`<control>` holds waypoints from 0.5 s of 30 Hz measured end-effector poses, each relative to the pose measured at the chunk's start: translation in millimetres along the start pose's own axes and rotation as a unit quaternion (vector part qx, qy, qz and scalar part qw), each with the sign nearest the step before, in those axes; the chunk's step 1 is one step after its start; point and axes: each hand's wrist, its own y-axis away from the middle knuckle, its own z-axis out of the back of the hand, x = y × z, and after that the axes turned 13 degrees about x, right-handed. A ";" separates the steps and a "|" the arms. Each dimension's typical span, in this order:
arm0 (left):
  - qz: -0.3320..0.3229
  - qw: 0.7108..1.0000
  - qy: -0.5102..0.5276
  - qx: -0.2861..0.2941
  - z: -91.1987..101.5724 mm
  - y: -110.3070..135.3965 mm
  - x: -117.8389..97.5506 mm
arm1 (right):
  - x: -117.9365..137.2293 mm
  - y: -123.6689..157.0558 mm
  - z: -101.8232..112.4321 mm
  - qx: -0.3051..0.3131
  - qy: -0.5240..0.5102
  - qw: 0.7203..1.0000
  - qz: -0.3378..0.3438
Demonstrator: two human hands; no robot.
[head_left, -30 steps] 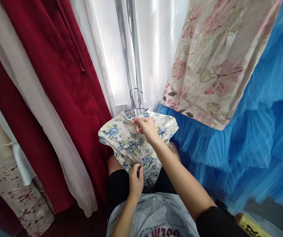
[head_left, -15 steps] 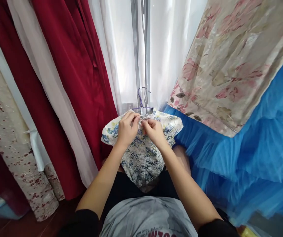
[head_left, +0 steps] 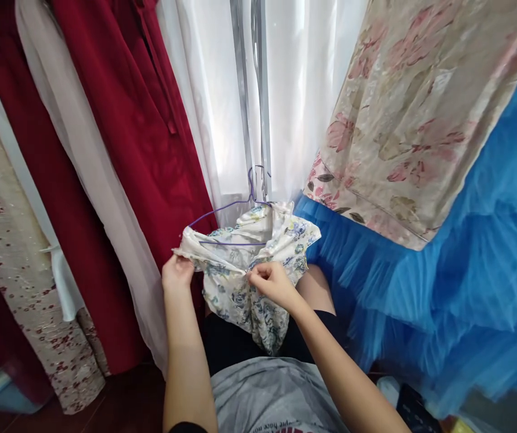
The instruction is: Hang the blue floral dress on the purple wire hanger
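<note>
A white blouse with blue and yellow flowers (head_left: 235, 294) hangs on a purple hanger (head_left: 215, 210) in front of my lap. The hanger's left arm shows bare above the shoulder, and its lower bar runs across the open neckline. My left hand (head_left: 177, 272) grips the blouse's left shoulder, fingers partly hidden under the cloth. At the front of the neckline, my right hand (head_left: 272, 281) pinches the fabric edge. The hanger's hook is up against grey strips (head_left: 242, 90) in front of the white curtain.
Dark red dresses (head_left: 118, 150) and a pale drape (head_left: 82, 162) hang close on the left. On the right hang a pink-flowered beige cloth (head_left: 402, 132) and blue tulle (head_left: 475, 270). White curtain (head_left: 303, 90) fills the back.
My left hand has moved left and down from the neckline to the blouse's left shoulder. The right hand has moved lower, the neckline has spread wide, and more of the hanger shows.
</note>
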 end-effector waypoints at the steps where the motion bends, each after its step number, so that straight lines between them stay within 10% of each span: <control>1: 0.021 1.000 0.005 -0.013 9.6 7.6 10.7 | -4.8 -0.2 -1.8 0.000 -0.011 1.000 -0.007; 5: 0.113 0.992 0.041 -0.023 24.2 47.8 47.8 | -36.6 3.9 11.1 -0.095 -0.076 0.992 -0.042; 11: 0.174 0.937 -0.017 0.303 -16.0 101.4 45.3 | -59.3 33.2 73.7 -0.422 -0.200 0.883 -0.053; 13: 0.141 0.915 -0.052 0.373 -42.4 121.7 42.5 | -50.7 42.2 82.0 -0.442 -0.186 0.877 -0.032; 15: 0.123 0.886 -0.088 0.438 -71.5 143.9 43.2 | -37.6 48.7 79.1 -0.335 -0.165 0.927 -0.045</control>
